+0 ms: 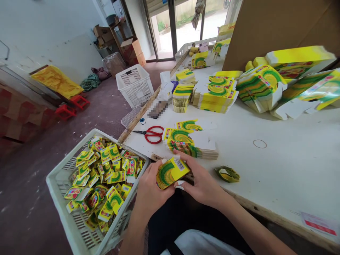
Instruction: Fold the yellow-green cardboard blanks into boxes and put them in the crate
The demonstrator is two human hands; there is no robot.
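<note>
A small yellow and green carton (170, 172) with a barcode is held between both hands just off the table's near edge. My left hand (150, 191) wraps its fingers round the carton's left side. My right hand (199, 179) grips its right end, thumb under and fingers over the top. Right behind the hands lies a stack of flat unfolded cartons (190, 144) on the white table (287, 159). To the left, a white plastic crate (60, 191) holds several folded cartons (106, 177).
Red scissors (152, 134) lie at the table's left edge. A crumpled green wrapper (227, 174) and a rubber band (259, 143) sit right of the hands. More carton stacks (215, 94), large packs (261, 86), a cardboard sheet (278, 28) and an empty crate (135, 84) lie farther back.
</note>
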